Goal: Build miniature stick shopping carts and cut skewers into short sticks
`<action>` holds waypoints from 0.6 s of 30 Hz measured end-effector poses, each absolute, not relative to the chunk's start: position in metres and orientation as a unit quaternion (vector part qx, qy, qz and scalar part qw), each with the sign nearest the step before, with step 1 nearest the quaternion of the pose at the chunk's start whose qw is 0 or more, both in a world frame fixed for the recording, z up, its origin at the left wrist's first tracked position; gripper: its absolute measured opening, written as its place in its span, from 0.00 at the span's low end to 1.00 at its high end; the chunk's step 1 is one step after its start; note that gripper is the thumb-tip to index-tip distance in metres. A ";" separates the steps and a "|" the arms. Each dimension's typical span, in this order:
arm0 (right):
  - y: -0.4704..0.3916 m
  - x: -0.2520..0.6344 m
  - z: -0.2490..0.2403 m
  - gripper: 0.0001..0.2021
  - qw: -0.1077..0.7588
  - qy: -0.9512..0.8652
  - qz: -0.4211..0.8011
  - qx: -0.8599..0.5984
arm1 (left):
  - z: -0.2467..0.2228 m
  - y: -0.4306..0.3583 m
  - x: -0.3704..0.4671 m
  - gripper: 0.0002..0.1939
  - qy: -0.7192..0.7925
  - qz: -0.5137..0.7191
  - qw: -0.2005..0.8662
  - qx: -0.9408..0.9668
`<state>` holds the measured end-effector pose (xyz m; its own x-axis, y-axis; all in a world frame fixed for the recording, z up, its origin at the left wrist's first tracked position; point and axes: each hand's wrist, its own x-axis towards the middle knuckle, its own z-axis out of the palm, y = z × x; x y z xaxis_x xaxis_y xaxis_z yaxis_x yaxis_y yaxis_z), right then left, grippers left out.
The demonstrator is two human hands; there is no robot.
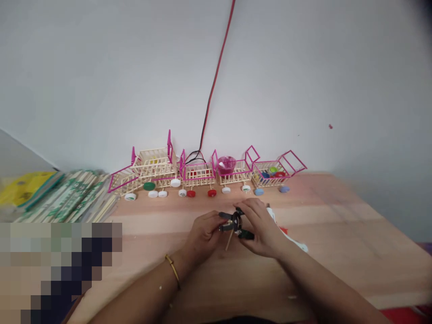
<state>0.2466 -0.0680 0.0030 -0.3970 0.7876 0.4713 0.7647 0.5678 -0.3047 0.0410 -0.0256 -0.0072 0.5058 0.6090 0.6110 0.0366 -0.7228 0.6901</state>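
Note:
My right hand is closed around the spread handles of small black pliers. Their jaws point left, toward my left hand. The fingers of that hand are pinched together right at the jaws, and a small pale piece shows there, too little of it to name. Below the jaws a thin wooden stick slants down toward the tabletop; which hand bears it is unclear. Partly hidden behind my right hand lies a white tool with an orange-red part, perhaps a glue gun.
Along the wall stands a row of stick-built carts with pink frames and bottle-cap wheels. One carries a pink cup, another holds coloured caps. Packs of sticks and a yellow bag lie left. A red-black cable hangs behind.

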 end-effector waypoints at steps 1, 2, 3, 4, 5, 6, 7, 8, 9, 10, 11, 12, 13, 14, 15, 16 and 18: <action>-0.067 0.247 0.002 0.36 0.296 -0.837 0.019 -0.460 | -0.006 -0.026 0.042 0.09 0.199 0.454 0.320 0.808; -0.066 0.248 0.001 0.36 0.298 -0.837 0.020 -0.458 | -0.005 -0.025 0.042 0.09 0.197 0.450 0.325 0.808; -0.066 0.248 0.000 0.36 0.298 -0.837 0.021 -0.458 | -0.004 -0.025 0.042 0.09 0.194 0.446 0.329 0.810; -0.065 0.249 0.000 0.35 0.297 -0.837 0.022 -0.458 | -0.003 -0.025 0.041 0.09 0.188 0.442 0.331 0.812; -0.065 0.249 -0.001 0.35 0.293 -0.838 0.021 -0.459 | -0.003 -0.024 0.041 0.09 0.182 0.435 0.336 0.815; -0.064 0.249 0.000 0.35 0.289 -0.840 0.019 -0.459 | -0.003 -0.023 0.040 0.10 0.180 0.430 0.340 0.817; -0.064 0.248 0.000 0.34 0.285 -0.841 0.015 -0.459 | -0.003 -0.023 0.038 0.10 0.177 0.427 0.342 0.818; -0.063 0.248 0.001 0.34 0.281 -0.844 0.012 -0.456 | -0.003 -0.022 0.037 0.10 0.173 0.424 0.342 0.821; -0.062 0.247 0.002 0.34 0.280 -0.848 0.010 -0.451 | -0.003 -0.022 0.036 0.10 0.172 0.423 0.340 0.822; -0.062 0.246 0.004 0.34 0.280 -0.850 0.008 -0.446 | -0.003 -0.022 0.034 0.10 0.172 0.422 0.338 0.824; -0.061 0.246 0.005 0.34 0.278 -0.855 0.008 -0.438 | -0.003 -0.021 0.033 0.11 0.167 0.421 0.334 0.826; -0.060 0.245 0.006 0.34 0.279 -0.856 0.006 -0.435 | -0.003 -0.021 0.032 0.11 0.164 0.427 0.331 0.825; -0.059 0.245 0.007 0.34 0.275 -0.854 0.006 -0.441 | -0.003 -0.021 0.031 0.11 0.173 0.429 0.331 0.822; -0.058 0.245 0.007 0.33 0.271 -0.855 0.005 -0.443 | -0.003 -0.020 0.031 0.11 0.175 0.430 0.331 0.822; -0.058 0.245 0.007 0.33 0.268 -0.853 0.005 -0.448 | -0.004 -0.020 0.030 0.12 0.172 0.434 0.332 0.820; -0.058 0.245 0.007 0.33 0.266 -0.852 0.005 -0.451 | -0.004 -0.020 0.030 0.12 0.174 0.430 0.333 0.821; -0.058 0.245 0.008 0.33 0.269 -0.852 0.005 -0.449 | -0.005 -0.020 0.029 0.12 0.176 0.428 0.335 0.821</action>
<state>0.2451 -0.0579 0.0075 -0.4521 0.7678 0.4540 0.7624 0.5968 -0.2501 0.0295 -0.0204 -0.0054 0.5712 0.5757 0.5851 0.0019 -0.7138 0.7004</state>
